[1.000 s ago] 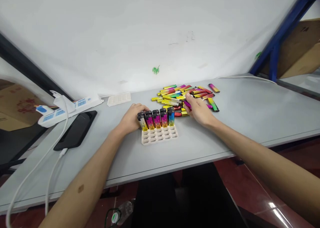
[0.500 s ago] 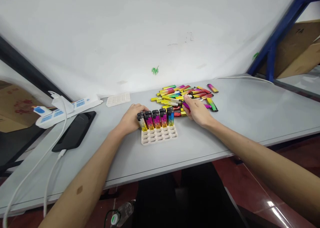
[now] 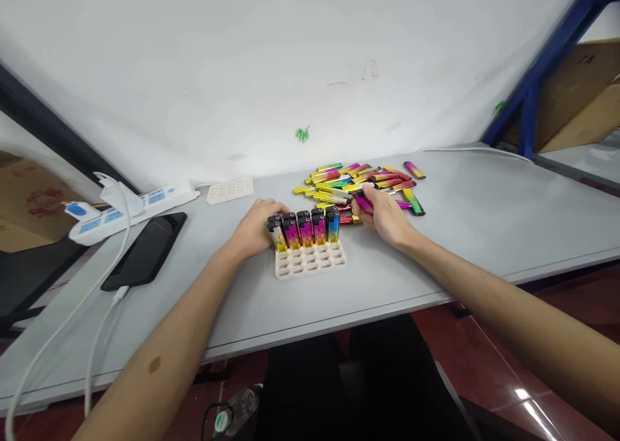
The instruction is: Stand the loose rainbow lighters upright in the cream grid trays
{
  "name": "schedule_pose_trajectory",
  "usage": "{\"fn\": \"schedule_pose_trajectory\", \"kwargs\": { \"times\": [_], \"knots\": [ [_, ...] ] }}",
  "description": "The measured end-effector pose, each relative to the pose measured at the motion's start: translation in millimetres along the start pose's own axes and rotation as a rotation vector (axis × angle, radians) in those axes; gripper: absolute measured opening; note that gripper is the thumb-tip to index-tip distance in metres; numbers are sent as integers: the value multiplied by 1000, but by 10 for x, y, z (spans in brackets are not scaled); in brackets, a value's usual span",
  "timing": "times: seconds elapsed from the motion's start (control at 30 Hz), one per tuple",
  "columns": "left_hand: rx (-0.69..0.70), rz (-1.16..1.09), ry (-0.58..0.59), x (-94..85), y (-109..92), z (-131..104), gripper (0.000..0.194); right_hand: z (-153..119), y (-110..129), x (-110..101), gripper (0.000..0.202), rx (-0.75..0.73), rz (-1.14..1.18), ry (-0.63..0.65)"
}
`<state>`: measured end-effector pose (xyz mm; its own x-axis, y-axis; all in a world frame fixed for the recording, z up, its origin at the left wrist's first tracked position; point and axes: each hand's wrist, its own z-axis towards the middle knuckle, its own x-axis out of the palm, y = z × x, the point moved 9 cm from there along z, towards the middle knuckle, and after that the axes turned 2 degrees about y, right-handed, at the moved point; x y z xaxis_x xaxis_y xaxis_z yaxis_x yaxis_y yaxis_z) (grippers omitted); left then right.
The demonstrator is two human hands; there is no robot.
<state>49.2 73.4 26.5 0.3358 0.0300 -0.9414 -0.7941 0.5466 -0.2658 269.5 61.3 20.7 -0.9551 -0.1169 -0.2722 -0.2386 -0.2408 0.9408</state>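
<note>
At the far left of the frame, a white power strip is lying on the grey tabletop, and a black phone is resting just below it with a white cable trailing toward the lower left corner. A spare white tray is sitting a little to the right, near the wall.

Left of centre, the left hand is resting on the tabletop with its fingers curled against the left end of a cream tray, steadying it; the hand is closed loosely on the tray's edge and is touching the leftmost standing lighter. Five lighters are standing upright in the tray's back row, side by side, black caps up. The tray's front rows are showing bare pockets.

Right of centre, the right hand is lying just beside the tray's right end and is gripping a magenta lighter between thumb and fingertips. That lighter is sticking out at the hand's upper left, tilted, over the near edge of a loose pile of lighters. The pile is spreading behind and to both sides of the hand, toward the wall, and a few lighters are lying apart at its right edge.

At the upper right, a blue metal post is leaning beside a cardboard box.
</note>
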Motion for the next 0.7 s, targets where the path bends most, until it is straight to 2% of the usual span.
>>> {"fn": "schedule_pose_trajectory", "kwargs": {
  "times": [0.2, 0.3, 0.4, 0.53, 0.6, 0.7],
  "knots": [
    [11, -9, -4, 0, -6, 7, 23, -58, 286, -100, 45, -188, -166, -61],
    [26, -17, -5, 12, -5, 3, 22, -142, 568, -131, 40, -262, -166, -75],
    [10, -19, -1, 37, 29, 4, 25, -255, 917, -47, 29, -340, -122, -78],
    [16, 23, -1, 62, 47, 18, 19, -381, 1213, 415, 23, -447, -289, 49],
    [36, 34, 6, 72, 37, 25, 16, -428, 1237, 699, 17, -521, -431, 121],
    [44, 45, 17, 87, 40, 32, 18, -447, 1138, 1021, 12, -573, -605, 184]
  ]
}}
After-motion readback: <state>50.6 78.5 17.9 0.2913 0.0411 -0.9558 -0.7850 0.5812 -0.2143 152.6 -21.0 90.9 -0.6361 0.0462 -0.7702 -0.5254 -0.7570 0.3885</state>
